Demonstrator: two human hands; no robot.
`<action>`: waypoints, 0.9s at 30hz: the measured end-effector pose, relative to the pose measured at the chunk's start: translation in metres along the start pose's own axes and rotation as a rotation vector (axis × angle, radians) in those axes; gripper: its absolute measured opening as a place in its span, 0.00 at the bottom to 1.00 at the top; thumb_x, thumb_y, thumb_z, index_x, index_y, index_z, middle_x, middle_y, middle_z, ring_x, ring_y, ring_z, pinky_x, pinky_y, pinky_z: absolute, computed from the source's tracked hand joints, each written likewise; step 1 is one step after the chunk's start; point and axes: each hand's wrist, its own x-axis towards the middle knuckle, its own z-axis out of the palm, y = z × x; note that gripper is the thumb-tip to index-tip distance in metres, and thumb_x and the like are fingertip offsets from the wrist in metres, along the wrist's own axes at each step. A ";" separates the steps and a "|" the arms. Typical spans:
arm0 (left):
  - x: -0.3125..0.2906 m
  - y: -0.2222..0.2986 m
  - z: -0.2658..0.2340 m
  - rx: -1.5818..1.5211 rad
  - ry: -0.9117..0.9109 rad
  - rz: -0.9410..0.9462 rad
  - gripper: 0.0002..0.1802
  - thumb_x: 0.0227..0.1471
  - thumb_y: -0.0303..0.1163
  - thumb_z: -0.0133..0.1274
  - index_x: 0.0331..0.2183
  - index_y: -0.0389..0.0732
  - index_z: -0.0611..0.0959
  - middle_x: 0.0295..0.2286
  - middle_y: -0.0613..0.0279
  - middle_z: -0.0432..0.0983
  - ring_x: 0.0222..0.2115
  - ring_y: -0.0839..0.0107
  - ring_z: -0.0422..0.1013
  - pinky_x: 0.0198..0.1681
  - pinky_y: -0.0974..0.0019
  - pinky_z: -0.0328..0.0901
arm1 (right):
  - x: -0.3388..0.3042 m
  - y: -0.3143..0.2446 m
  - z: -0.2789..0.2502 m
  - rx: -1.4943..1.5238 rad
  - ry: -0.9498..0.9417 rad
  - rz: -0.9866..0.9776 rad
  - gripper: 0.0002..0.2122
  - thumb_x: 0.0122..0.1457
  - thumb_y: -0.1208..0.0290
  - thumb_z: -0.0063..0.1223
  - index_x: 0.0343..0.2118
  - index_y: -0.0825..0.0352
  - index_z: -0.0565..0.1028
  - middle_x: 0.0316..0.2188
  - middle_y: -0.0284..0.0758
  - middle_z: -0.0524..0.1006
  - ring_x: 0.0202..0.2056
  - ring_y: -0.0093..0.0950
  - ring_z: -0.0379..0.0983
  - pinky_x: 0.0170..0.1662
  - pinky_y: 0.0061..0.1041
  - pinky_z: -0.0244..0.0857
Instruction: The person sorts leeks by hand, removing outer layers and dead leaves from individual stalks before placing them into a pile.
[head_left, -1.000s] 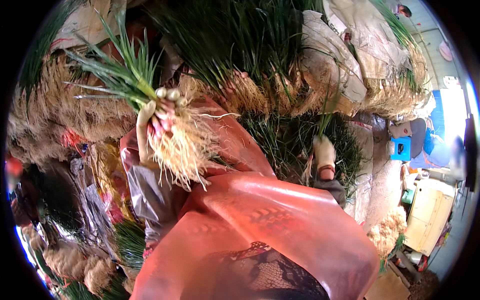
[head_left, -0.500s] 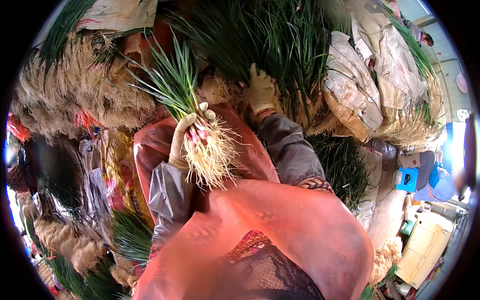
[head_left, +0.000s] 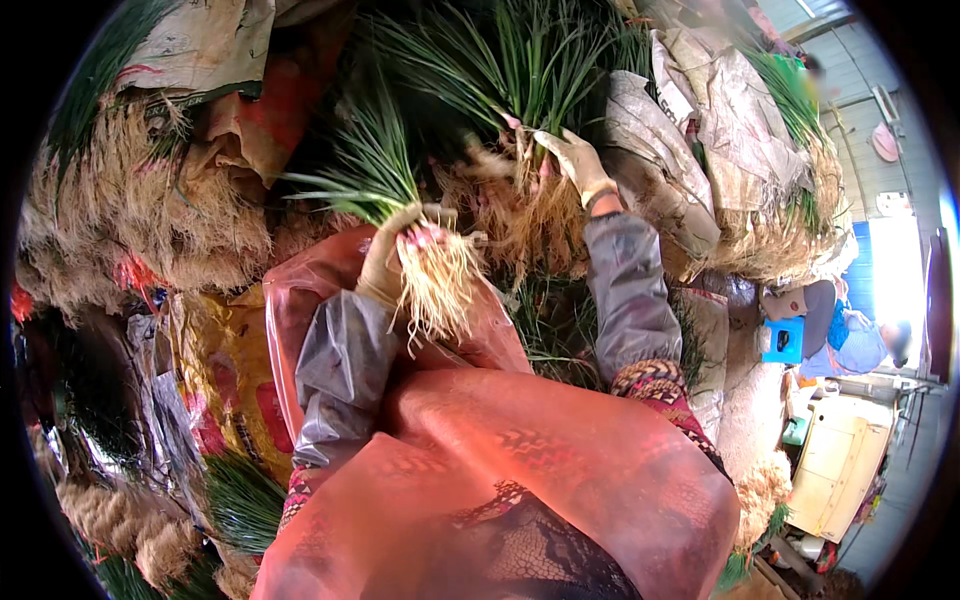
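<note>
My left hand, in a pale glove, is closed around a bunch of scallions. Its green leaves fan up and leftward, its pinkish bulbs sit by my fingers, and pale roots hang down over my apron. My right hand, gloved too, reaches forward with fingers stretched out against the right side of a larger heap of scallions. Those fingertips touch the stalks near the pink bulbs; the thumb is not clearly seen. Brown, tangled roots hang below that heap.
An orange-red plastic apron covers my lap. Rooty bundles lie at the left under woven sacks; another sack covers bundles at the right. A yellow sack lies left of me. A blue stool and cream cabinet stand far right.
My right hand has moved right from the middle of the heap to its right side, with its fingers extended. The leaves there have spread apart. My left hand keeps its bunch, shifted slightly right.
</note>
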 end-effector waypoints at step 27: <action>-0.044 -0.012 0.033 0.078 0.037 -0.030 0.20 0.51 0.35 0.53 0.43 0.30 0.76 0.29 0.58 0.76 0.28 0.69 0.74 0.41 0.66 0.70 | -0.093 0.000 0.059 0.005 0.055 -0.164 0.16 0.61 0.62 0.49 0.37 0.72 0.78 0.28 0.32 0.78 0.27 0.25 0.72 0.35 0.21 0.66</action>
